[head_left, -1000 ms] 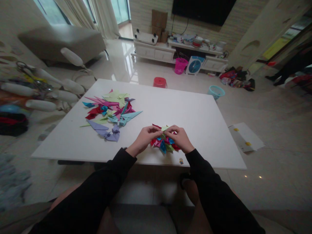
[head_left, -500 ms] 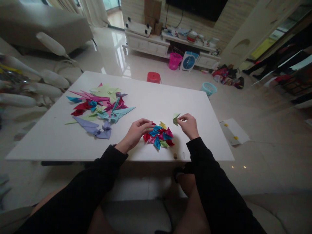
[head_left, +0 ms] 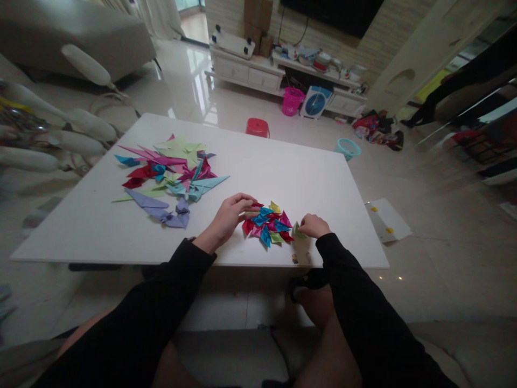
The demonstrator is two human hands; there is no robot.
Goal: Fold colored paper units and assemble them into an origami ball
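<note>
On the white table, small folded-paper pieces in blue, red, pink, yellow and green lie bunched together. My left hand reaches over the upper left edge of this bunch, its fingers stretched and slightly bent, with nothing seen gripped. Just right of the bunch, my right hand pinches a light green folded-paper piece low over the tabletop. Whether that piece touches the table I cannot tell. Farther left spreads a pile of larger folded-paper shapes, among them a purple one and a pale turquoise one.
The white table has two tiny items near its front edge, one of them brownish. Beyond it stand a red stool, a pink basket and a light blue basket. A person's dark-clothed legs show at the upper right.
My right hand has come down toward me with the light green folded-paper piece, from above right of the bunch to its right side. My left hand stays at the bunch. The view has shifted slightly.
</note>
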